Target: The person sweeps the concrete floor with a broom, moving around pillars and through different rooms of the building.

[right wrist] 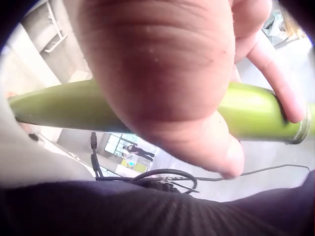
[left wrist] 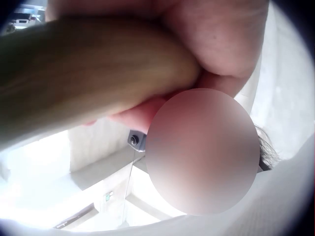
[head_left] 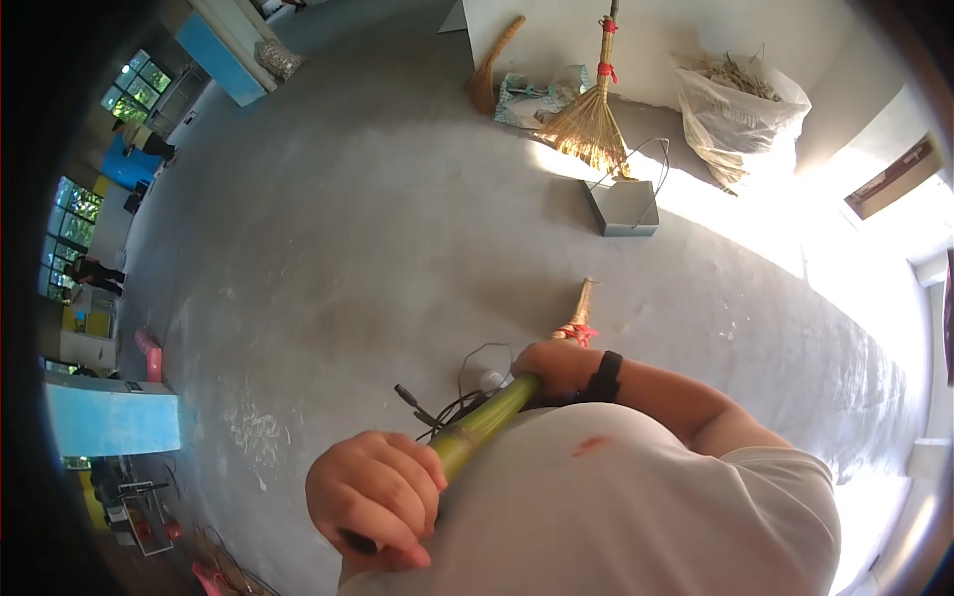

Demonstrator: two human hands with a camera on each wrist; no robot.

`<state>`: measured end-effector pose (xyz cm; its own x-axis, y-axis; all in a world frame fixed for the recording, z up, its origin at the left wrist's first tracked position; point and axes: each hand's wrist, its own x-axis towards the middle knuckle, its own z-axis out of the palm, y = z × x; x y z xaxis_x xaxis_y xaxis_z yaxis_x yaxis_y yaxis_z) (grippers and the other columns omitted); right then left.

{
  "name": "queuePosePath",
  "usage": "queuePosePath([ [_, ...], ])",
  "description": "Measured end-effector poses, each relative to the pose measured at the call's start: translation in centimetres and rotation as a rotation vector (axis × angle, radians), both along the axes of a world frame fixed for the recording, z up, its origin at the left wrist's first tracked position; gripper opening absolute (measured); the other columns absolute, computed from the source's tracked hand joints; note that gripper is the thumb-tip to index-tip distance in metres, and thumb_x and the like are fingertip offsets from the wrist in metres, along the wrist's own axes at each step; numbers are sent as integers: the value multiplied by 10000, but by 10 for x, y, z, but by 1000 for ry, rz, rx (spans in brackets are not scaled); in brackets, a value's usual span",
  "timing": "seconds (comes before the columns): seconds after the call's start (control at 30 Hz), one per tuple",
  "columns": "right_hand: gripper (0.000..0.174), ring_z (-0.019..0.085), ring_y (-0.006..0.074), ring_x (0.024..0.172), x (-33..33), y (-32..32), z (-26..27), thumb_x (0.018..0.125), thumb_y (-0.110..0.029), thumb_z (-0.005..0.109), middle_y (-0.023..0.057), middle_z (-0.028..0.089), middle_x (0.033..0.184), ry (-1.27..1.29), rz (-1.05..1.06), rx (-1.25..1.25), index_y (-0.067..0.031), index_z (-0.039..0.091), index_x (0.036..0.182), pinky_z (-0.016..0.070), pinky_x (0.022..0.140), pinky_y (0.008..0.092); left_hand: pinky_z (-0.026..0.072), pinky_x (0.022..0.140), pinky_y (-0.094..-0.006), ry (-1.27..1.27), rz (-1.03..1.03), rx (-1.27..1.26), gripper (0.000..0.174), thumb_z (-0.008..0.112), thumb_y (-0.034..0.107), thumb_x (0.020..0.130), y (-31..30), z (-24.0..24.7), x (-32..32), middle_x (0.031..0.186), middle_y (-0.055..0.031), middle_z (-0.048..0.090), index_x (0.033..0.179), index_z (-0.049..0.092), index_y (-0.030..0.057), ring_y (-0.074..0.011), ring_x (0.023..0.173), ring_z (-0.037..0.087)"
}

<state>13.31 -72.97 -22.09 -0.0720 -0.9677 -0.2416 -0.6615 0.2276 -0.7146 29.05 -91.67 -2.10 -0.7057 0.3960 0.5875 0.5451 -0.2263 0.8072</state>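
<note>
Across the front of my body slants a broom with a thick green bamboo handle (head_left: pixel 486 425). My left hand (head_left: pixel 376 497) grips it near its upper end, at the lower left in the head view; the left wrist view shows the handle (left wrist: pixel 88 73) close up against the palm. Farther down, my right hand (head_left: pixel 556 368) holds the handle, thumb and fingers around it in the right wrist view, near a ringed joint (right wrist: pixel 301 125). Beyond that hand, a straw bundle (head_left: pixel 584 303) with a red tie shows, narrow from above. The right wrist wears a black band (head_left: pixel 603 377).
Ahead on the grey floor is a metal dustpan (head_left: pixel 626 211) with a wire handle. Behind it, another red-tied broom (head_left: pixel 596 124) leans at the wall beside a large plastic sack (head_left: pixel 740 124) of dry plant matter. Black cables (head_left: pixel 437 412) hang near my body. Two people stand far left.
</note>
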Motion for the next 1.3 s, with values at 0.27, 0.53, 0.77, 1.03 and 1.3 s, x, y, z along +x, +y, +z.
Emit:
queuePosePath([
  [0.27, 219, 599, 326, 818, -32, -119, 17, 703, -208, 648, 151, 606, 806, -32, -187, -127, -63, 628, 866, 464, 735, 414, 472, 763, -334, 97, 80, -83, 203, 722, 33, 711, -108, 32, -36, 671, -21, 593, 823, 556, 65, -160, 609, 613],
  [0.53, 200, 610, 300, 784, -137, -205, -12, 671, -144, 625, 105, 622, 824, 25, -93, -73, -112, 624, 869, 480, 683, 407, 442, 880, -376, -148, 332, 83, 189, 683, 13, 723, -209, 8, -118, 665, -48, 579, 814, 522, 56, -178, 628, 616],
  [0.77, 248, 599, 307, 841, -241, -342, -7, 663, -54, 594, 106, 611, 828, -50, -51, -128, -128, 623, 898, 463, 742, 407, 429, 913, -397, -64, 182, -280, 224, 711, 35, 714, -305, 47, -235, 710, -49, 601, 865, 547, 47, -202, 693, 646],
  [1.03, 157, 598, 309, 792, -328, -432, 8, 695, -119, 607, 108, 595, 815, 15, -129, -228, -125, 604, 852, 475, 690, 407, 435, 913, -394, -10, 211, -188, 237, 743, 92, 720, -415, 48, -301, 722, -42, 607, 853, 548, 70, -202, 694, 645],
  [1.3, 163, 608, 288, 821, -386, -555, -37, 679, -149, 624, 93, 609, 828, 4, -1, 179, -126, 608, 840, 479, 691, 414, 401, 941, -438, -223, 508, 71, 234, 680, -17, 669, -566, -44, -324, 704, -75, 579, 853, 545, 35, -248, 741, 618],
])
